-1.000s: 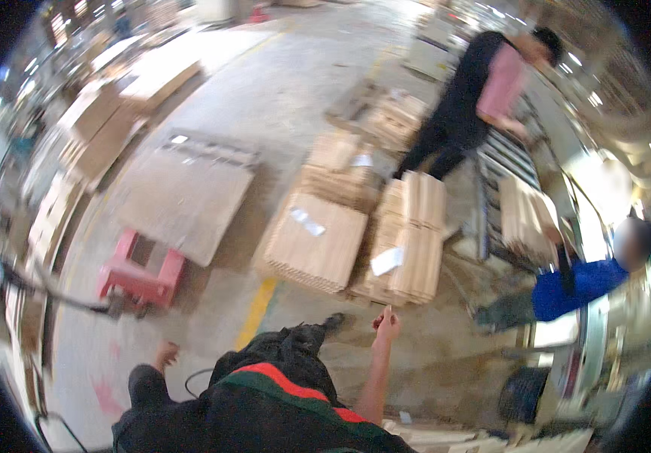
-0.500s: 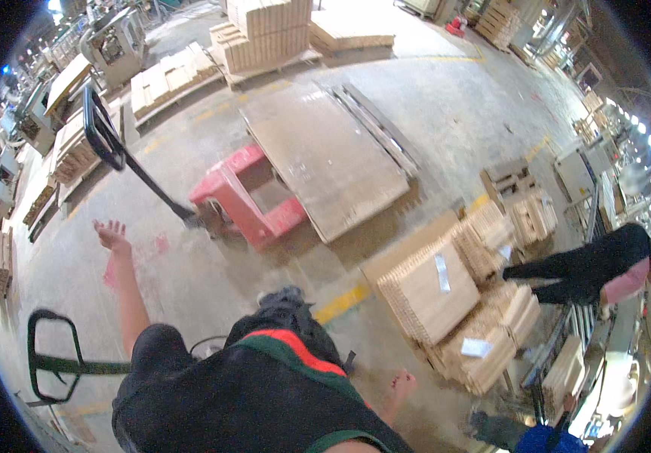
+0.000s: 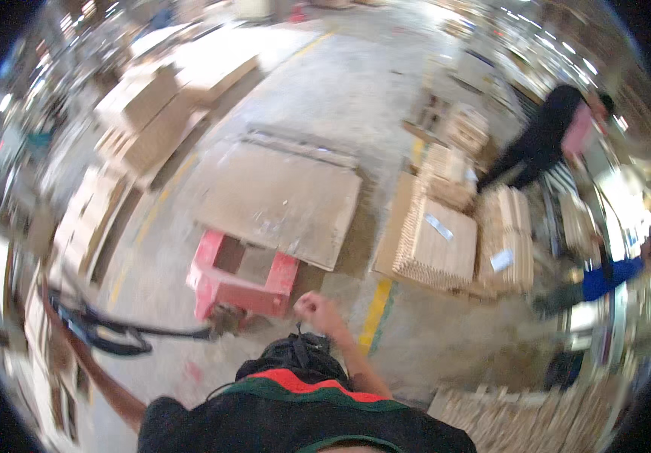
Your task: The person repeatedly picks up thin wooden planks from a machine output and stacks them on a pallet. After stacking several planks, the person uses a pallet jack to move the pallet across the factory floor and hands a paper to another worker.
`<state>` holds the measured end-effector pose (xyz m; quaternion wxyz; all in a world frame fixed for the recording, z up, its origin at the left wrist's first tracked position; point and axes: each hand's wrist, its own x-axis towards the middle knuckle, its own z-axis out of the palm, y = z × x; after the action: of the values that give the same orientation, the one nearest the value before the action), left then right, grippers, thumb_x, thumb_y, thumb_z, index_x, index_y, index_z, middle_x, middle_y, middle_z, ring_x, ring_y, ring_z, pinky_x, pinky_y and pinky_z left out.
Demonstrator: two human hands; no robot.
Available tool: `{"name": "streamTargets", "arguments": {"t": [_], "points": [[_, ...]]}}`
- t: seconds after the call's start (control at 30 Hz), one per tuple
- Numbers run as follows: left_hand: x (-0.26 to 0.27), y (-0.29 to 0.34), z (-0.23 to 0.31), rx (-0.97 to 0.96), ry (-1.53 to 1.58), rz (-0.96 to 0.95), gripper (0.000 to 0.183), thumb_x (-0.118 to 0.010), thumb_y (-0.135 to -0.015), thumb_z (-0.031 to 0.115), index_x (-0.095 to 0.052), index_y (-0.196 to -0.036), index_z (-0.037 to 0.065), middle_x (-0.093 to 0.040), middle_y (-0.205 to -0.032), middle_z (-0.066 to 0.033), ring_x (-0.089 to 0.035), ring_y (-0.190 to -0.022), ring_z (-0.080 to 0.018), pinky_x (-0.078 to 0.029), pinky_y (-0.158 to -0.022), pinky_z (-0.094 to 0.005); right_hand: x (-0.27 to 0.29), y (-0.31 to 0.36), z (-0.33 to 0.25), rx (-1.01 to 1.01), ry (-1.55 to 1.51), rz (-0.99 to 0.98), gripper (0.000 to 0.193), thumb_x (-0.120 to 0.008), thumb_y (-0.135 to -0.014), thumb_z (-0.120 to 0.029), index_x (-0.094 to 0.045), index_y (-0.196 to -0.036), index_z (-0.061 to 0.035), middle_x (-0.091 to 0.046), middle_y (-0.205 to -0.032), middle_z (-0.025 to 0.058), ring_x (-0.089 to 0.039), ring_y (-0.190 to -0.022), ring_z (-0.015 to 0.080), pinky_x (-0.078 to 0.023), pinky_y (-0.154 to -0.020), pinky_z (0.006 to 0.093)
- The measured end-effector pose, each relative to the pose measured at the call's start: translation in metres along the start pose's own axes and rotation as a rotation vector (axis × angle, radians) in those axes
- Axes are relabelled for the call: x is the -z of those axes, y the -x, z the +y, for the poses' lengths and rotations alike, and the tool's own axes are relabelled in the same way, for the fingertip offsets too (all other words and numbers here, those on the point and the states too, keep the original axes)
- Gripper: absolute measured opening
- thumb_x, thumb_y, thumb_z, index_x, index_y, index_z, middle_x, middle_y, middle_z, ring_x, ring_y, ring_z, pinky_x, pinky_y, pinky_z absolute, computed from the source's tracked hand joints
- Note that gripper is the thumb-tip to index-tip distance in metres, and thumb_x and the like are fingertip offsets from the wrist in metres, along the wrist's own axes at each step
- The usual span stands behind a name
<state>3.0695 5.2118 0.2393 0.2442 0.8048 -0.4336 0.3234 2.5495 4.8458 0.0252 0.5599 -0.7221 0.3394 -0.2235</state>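
Observation:
A red pallet jack (image 3: 246,294) stands in front of me on the floor. Its forks run under a low pallet topped with a brown flat board (image 3: 280,200). The jack's black handle (image 3: 155,331) is lowered toward my left side. My left hand (image 3: 47,291) is at the looped end of that handle, smeared by motion, so I cannot make out whether its fingers grip it. My right hand (image 3: 319,311) is raised in front of my body, just right of the jack, its fingers curled closed with nothing visible in them.
Wood strips (image 3: 438,245) lie stacked on pallets to the right, past a yellow floor line (image 3: 376,313). More wood stacks (image 3: 144,121) line the left. A person in dark clothes (image 3: 544,132) and one in blue (image 3: 612,279) are at the right. More strips (image 3: 521,415) lie at lower right.
My view has swung, and my body now faces the jack. The jack's handle has come down from upright. My left hand has reached the handle; my right hand has risen in front of me.

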Motion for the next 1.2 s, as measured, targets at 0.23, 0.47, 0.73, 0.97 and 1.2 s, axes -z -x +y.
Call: {"name": "streamTargets", "arguments": {"t": [0.23,0.47,0.73,0.97,1.2], "points": [[0.008,-0.017,-0.084,-0.219,0.210,0.004,0.051,-0.026,-0.095,0.036,-0.058,-0.116,0.003,-0.047,-0.133,-0.0134,-0.035,-0.129,-0.0299,-0.022,-0.109,-0.0445,-0.146,0.056,-0.007,-0.122,-0.057,0.094,0.028,-0.066,-0.082,-0.026,-0.061,-0.097,-0.0029,-0.064,-0.077,0.0061,-0.058,-0.069,0.0120,-0.048,-0.065,0.0285],[0.041,-0.048,-0.066,-0.308,0.268,-0.123,0.061,-0.027,-0.092,0.052,-0.063,-0.098,0.003,-0.057,-0.121,-0.0173,-0.042,-0.123,-0.0364,-0.025,-0.104,-0.0511,-0.247,0.053,-0.112,-0.076,-0.386,0.046,0.037,-0.067,-0.082,-0.029,-0.056,-0.106,-0.0025,-0.061,-0.087,0.0051,-0.057,-0.078,0.0127,-0.047,-0.071,0.0285],[-0.021,-0.024,-0.172,-0.264,0.559,0.255,0.076,-0.038,-0.084,0.063,-0.058,-0.103,-0.009,-0.060,-0.095,-0.0214,-0.057,-0.091,-0.0334,-0.045,-0.083,-0.0446,-0.319,0.077,-0.248,0.340,-0.478,0.248,0.050,-0.076,-0.071,-0.035,-0.055,-0.104,-0.0031,-0.058,-0.090,0.0049,-0.053,-0.088,0.0169,-0.041,-0.079,0.0322],[-0.057,-0.026,-0.196,-0.378,0.841,0.450,0.072,-0.064,-0.075,0.059,-0.058,-0.096,-0.009,-0.063,-0.082,-0.0167,-0.061,-0.067,-0.0257,-0.053,-0.061,-0.0338,-0.407,0.016,-0.234,0.383,-0.254,1.132,0.016,-0.065,-0.072,-0.003,-0.050,-0.074,-0.0062,-0.052,-0.068,0.0039,-0.049,-0.061,0.0134,-0.041,-0.056,0.0274],[-0.018,-0.024,-0.200,-0.231,0.949,-0.070,0.062,-0.068,-0.076,0.045,-0.051,-0.106,-0.006,-0.057,-0.087,-0.0175,-0.057,-0.070,-0.0247,-0.050,-0.062,-0.0352,-0.427,-0.008,-0.265,0.010,-0.017,1.471,0.015,-0.050,-0.082,-0.009,-0.042,-0.069,-0.0073,-0.040,-0.058,-0.0002,-0.040,-0.052,0.0097,-0.034,-0.048,0.0234]]}}
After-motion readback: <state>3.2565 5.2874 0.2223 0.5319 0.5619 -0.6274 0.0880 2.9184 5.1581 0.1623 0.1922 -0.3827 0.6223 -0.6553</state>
